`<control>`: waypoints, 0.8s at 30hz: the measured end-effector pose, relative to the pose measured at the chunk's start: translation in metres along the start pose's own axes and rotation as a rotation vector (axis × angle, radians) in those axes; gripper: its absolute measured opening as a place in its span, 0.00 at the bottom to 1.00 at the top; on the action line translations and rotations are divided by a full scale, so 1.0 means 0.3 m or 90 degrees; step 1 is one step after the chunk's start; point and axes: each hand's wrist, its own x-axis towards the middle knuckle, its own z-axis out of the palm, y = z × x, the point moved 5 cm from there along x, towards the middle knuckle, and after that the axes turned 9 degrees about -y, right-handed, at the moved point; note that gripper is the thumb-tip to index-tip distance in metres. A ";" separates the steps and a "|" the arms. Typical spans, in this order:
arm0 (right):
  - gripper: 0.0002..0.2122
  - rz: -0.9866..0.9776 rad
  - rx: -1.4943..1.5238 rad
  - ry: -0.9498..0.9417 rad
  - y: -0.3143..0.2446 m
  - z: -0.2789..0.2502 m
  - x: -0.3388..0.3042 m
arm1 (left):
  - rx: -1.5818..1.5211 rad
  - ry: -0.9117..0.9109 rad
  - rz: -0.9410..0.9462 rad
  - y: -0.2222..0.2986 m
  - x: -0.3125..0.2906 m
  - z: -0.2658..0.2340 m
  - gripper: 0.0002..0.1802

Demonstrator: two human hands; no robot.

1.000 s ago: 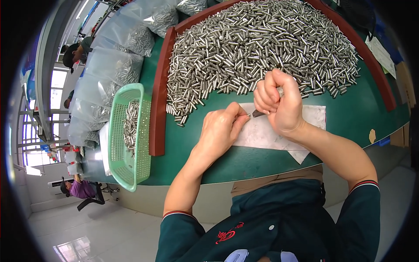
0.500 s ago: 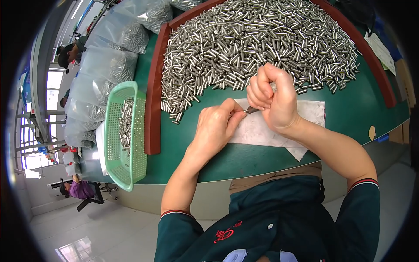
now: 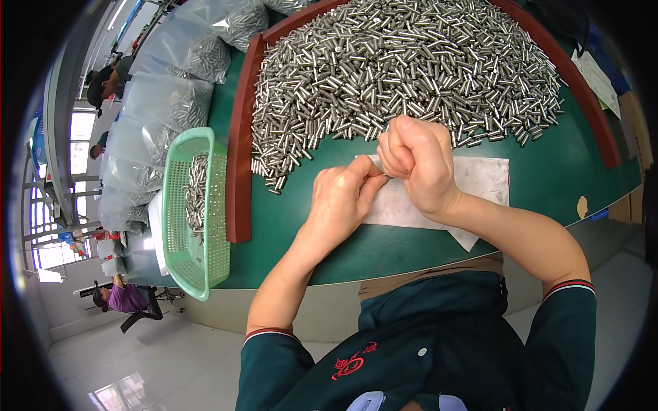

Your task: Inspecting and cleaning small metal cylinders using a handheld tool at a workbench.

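My left hand (image 3: 339, 198) is closed in a pinch, thumb against forefinger, over a white cloth's left part. What looks like a small metal pin is at its fingertips, mostly hidden. Beside it, my right hand (image 3: 421, 168) is curled into a fist around a slim tool, whose dark tapered tip showed in the earlier frame and is now largely covered by fingers. Both hands meet at the fingertips. Under them lies the stained white cloth (image 3: 482, 185). Just beyond spreads a large heap of short shiny metal pins (image 3: 404, 68).
Dark red raised strips (image 3: 240, 171) border the heap on the green table (image 3: 288, 257). Left of them stands a light green plastic basket (image 3: 218, 226) with some pins inside. Clear bags (image 3: 188, 103) of metal pieces line the far left. A seated person (image 3: 128, 299) is in the background.
My right fist has moved slightly left and down, closer to my left fingertips, and the dark tool tip is now mostly out of sight. My left hand stays nearly still.
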 end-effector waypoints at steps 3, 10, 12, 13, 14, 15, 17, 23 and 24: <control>0.18 -0.015 -0.053 -0.011 -0.001 0.003 -0.001 | -0.001 -0.022 -0.005 -0.004 0.001 -0.003 0.05; 0.18 0.010 0.019 0.007 0.002 -0.016 0.007 | 0.011 -0.032 -0.017 0.002 0.007 0.001 0.04; 0.18 0.061 0.082 0.004 0.010 -0.031 0.020 | 0.031 -0.029 -0.012 0.000 0.001 -0.001 0.04; 0.18 0.091 0.116 0.010 0.017 -0.042 0.020 | 0.053 -0.031 -0.008 0.005 -0.005 -0.006 0.05; 0.17 0.079 0.164 0.014 0.010 -0.051 0.023 | -0.021 -0.028 -0.022 -0.002 -0.010 -0.012 0.05; 0.16 0.067 0.212 0.016 0.003 -0.057 0.025 | -0.096 -0.024 -0.037 -0.013 -0.013 -0.019 0.06; 0.16 0.058 0.226 0.039 -0.019 -0.075 0.026 | -0.422 -0.036 -0.160 -0.079 -0.015 -0.040 0.07; 0.16 0.067 0.224 0.034 -0.019 -0.066 0.022 | -1.173 -0.010 -0.065 -0.171 -0.010 -0.095 0.06; 0.16 0.078 0.223 0.037 -0.015 -0.063 0.019 | -1.199 -0.017 -0.033 -0.172 -0.004 -0.099 0.05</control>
